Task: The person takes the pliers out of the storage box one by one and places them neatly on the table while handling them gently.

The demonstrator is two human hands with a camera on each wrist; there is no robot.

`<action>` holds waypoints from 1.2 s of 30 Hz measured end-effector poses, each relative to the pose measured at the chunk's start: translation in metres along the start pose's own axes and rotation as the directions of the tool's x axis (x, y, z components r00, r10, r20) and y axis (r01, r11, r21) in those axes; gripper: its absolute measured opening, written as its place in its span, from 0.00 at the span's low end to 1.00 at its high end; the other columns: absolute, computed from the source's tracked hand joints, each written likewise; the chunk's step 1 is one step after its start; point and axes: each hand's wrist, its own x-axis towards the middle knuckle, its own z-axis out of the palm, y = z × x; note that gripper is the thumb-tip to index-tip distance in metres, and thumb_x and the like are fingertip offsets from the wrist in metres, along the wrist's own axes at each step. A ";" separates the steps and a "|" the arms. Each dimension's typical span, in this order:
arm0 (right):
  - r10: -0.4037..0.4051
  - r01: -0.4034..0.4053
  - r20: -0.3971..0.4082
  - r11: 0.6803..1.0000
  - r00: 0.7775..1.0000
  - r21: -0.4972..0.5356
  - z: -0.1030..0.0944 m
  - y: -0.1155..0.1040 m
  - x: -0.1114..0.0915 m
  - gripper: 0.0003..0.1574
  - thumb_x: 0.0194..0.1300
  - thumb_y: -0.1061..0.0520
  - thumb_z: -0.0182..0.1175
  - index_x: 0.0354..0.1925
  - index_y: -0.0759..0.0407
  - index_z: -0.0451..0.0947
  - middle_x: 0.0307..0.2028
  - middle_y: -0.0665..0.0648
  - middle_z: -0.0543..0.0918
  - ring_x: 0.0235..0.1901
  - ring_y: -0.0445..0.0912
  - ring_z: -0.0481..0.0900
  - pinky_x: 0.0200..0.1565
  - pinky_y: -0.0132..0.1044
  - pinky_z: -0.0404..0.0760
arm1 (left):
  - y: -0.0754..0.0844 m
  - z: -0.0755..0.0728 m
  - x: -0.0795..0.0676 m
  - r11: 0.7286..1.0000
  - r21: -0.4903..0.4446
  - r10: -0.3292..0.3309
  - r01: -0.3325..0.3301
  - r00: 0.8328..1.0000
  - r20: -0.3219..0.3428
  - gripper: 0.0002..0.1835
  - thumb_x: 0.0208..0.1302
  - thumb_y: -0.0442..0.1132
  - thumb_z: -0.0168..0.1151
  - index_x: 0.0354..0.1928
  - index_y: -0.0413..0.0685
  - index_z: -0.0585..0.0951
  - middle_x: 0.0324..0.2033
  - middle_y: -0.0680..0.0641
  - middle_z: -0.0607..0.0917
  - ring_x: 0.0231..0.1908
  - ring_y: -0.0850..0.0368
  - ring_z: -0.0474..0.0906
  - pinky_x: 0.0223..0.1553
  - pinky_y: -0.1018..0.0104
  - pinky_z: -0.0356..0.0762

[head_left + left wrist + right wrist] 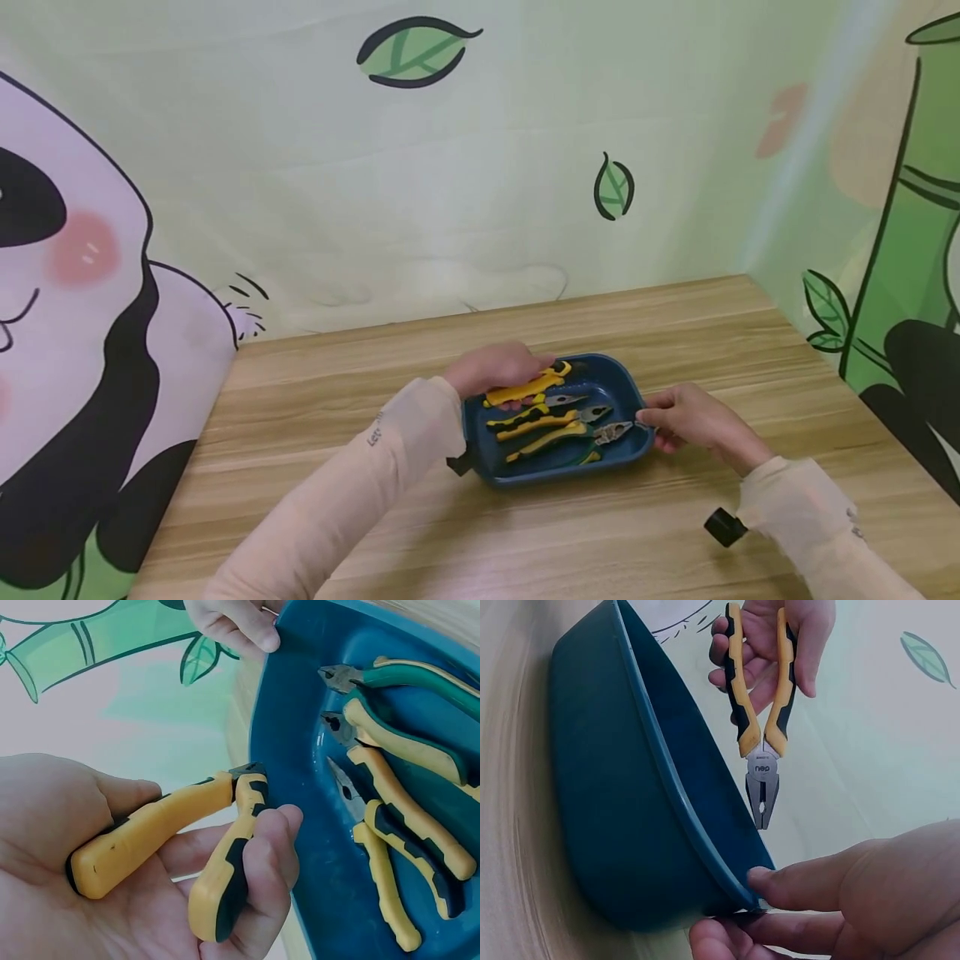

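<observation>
My left hand (495,368) grips combination pliers (763,766) with yellow and black handles, palm up in the left wrist view. The handles are spread and the metal head points over the blue tray (525,481). With thumb and fingers, my right hand (692,419) pinches the tray's rim at its right end. Inside the tray lie green and yellow pliers (405,739), yellow and black pliers (409,806) and needle-nose pliers (386,877). They lie side by side, heads toward the right hand.
The tray is on a wood-grain table (300,417). Behind it hangs a pale green cloth (480,192) printed with a panda and leaves. A small black piece (725,527) sticks out from the right sleeve's cuff.
</observation>
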 end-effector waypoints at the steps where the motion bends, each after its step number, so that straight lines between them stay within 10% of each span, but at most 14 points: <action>1: 0.006 -0.006 -0.004 1.000 1.000 0.005 0.000 0.000 0.000 0.18 0.78 0.62 0.55 0.53 0.78 0.79 0.23 0.55 0.79 0.23 0.43 0.78 0.28 0.34 0.81 | 0.000 -0.001 -0.001 1.000 -0.008 0.000 0.000 1.000 -0.004 0.27 0.83 0.54 0.45 0.39 0.38 0.83 0.24 0.45 0.79 0.17 0.57 0.73 0.23 0.70 0.74; 13: 0.030 -0.031 -0.064 0.999 0.997 -0.009 0.000 0.000 0.004 0.21 0.80 0.61 0.52 0.57 0.80 0.76 0.22 0.54 0.78 0.21 0.43 0.78 0.30 0.36 0.82 | 0.003 -0.013 -0.019 0.992 0.084 0.097 -0.098 0.995 0.021 0.29 0.85 0.53 0.40 0.30 0.41 0.78 0.20 0.48 0.76 0.16 0.57 0.71 0.38 0.63 0.78; 21: 0.002 -0.002 -0.053 1.000 0.999 -0.007 -0.001 0.000 0.007 0.23 0.79 0.63 0.53 0.61 0.83 0.73 0.22 0.54 0.79 0.21 0.43 0.79 0.29 0.35 0.83 | 0.010 -0.025 -0.035 0.985 0.162 0.066 -0.061 0.997 -0.026 0.33 0.84 0.57 0.38 0.43 0.36 0.84 0.28 0.47 0.81 0.25 0.55 0.76 0.51 0.58 0.78; 36: 0.015 -0.015 -0.038 1.000 0.999 -0.007 -0.003 -0.002 0.008 0.21 0.79 0.64 0.52 0.59 0.82 0.75 0.20 0.54 0.78 0.19 0.41 0.78 0.28 0.34 0.82 | 0.021 -0.042 -0.054 0.999 0.041 0.004 -0.001 0.997 -0.078 0.29 0.83 0.58 0.41 0.57 0.40 0.80 0.32 0.46 0.83 0.25 0.55 0.76 0.30 0.67 0.77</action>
